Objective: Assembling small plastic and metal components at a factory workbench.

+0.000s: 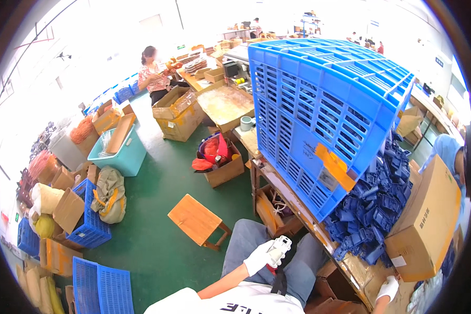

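White part (279, 250) in white-gloved left hand (258, 259); dark-blue parts (365, 222) beyond white-gloved right hand (388, 289), brown carton (426, 222) near it; bright-blue crate (290, 133) farther; green floor (154, 246) left of hands.

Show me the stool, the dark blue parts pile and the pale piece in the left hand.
Stool (194, 220): head view, on its seat.
Dark blue parts pile (369, 212): head view, mid-heap.
Pale piece (280, 249): head view, on its body.

Pale part (280, 250): whitish, elongated, dark recesses on the visible face; held at a slant in the gloved left hand (258, 260), above the lap. Finer detail too small to assess. Cardboard box (426, 220): brown, appears tilted, white label low on its side; on the counter (368, 277), just beside the gloved right hand (388, 289).
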Demonstrator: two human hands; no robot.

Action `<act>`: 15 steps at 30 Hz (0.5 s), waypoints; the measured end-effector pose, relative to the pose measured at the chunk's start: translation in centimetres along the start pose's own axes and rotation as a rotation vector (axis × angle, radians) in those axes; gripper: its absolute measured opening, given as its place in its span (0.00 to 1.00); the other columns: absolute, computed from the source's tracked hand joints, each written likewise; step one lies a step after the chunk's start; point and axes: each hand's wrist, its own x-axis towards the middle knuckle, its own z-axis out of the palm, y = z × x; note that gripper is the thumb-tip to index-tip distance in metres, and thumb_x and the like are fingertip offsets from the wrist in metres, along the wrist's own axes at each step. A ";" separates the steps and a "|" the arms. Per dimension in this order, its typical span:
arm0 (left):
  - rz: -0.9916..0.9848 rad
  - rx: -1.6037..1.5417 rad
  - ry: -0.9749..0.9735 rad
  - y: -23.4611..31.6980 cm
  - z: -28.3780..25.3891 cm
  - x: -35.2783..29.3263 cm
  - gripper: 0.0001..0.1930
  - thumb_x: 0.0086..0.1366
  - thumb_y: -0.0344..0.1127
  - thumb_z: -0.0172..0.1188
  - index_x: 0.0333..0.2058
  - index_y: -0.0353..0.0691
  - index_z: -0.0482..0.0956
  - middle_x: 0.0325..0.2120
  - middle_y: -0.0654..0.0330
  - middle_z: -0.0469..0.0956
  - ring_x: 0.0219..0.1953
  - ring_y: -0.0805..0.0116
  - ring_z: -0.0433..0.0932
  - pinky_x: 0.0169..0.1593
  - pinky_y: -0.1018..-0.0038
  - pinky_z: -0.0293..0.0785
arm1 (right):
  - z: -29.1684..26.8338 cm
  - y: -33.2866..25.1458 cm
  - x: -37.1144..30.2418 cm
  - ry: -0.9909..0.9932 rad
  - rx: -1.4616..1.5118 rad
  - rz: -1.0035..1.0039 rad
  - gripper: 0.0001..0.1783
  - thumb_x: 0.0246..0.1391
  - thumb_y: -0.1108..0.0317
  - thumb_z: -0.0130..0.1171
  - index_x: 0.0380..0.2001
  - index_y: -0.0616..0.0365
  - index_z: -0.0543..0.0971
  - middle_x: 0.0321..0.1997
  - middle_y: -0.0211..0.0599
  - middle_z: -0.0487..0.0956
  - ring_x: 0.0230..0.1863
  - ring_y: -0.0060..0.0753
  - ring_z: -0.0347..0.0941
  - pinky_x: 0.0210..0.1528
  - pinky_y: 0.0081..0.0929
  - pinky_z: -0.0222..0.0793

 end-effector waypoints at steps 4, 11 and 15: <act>0.004 0.043 -0.010 -0.1 -0.1 0.0 0.17 0.66 0.32 0.53 0.54 0.41 0.69 0.36 0.59 0.79 0.30 0.69 0.79 0.31 0.76 0.77 | -2.0 -4.0 -1.6 -0.018 -0.317 -0.151 0.09 0.41 0.82 0.52 0.28 0.65 0.79 0.33 0.53 0.78 0.36 0.51 0.74 0.42 0.36 0.69; -0.040 0.010 -0.033 0.5 0.0 -0.1 0.22 0.59 0.25 0.56 0.54 0.39 0.70 0.38 0.57 0.78 0.33 0.68 0.79 0.35 0.76 0.79 | -2.0 -2.0 -1.2 -0.016 -0.317 -0.110 0.11 0.37 0.83 0.55 0.27 0.63 0.82 0.30 0.52 0.79 0.33 0.51 0.76 0.39 0.35 0.71; 0.011 0.021 -0.007 0.3 0.4 -0.2 0.16 0.63 0.29 0.54 0.51 0.40 0.70 0.35 0.56 0.78 0.28 0.66 0.79 0.31 0.74 0.76 | -2.2 -1.6 -0.9 -0.059 -0.251 -0.071 0.09 0.37 0.81 0.57 0.25 0.62 0.82 0.29 0.51 0.79 0.32 0.51 0.77 0.36 0.37 0.72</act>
